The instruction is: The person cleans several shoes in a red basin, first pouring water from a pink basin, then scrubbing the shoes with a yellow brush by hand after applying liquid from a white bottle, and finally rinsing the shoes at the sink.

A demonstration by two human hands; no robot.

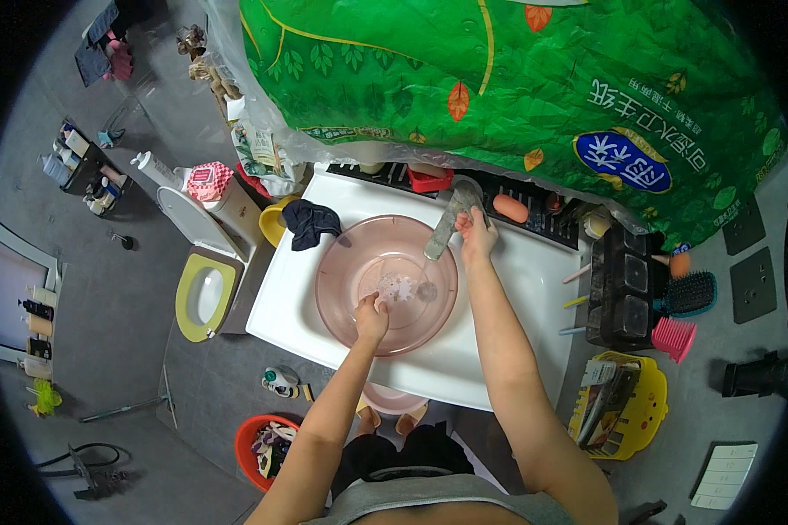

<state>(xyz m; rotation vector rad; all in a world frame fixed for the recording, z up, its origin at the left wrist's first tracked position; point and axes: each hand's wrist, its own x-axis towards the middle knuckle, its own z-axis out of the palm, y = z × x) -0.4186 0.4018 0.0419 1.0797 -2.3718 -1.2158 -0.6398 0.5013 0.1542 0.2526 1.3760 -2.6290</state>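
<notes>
A translucent pink basin [333,262] sits in the white sink [534,306], beneath a grey metal faucet [445,229]. Water from the spout splashes inside it. My left hand [372,319] is over the near part of the basin, its fingers curled in and nothing visible in them. At the right side of the faucet, my right hand [477,238] is raised with its fingers apart, close to or touching the metal; exact contact is hard to make out. A dark cloth [311,224] lies on the sink's left rim, beside the basin.
A large green plastic package [517,79] covers the far side. An orange-pink soap bar [510,208] rests on the black rack behind the sink. Left stands a toilet [206,293]; a red bucket [247,446] is below. A yellow basket [648,411] hangs right.
</notes>
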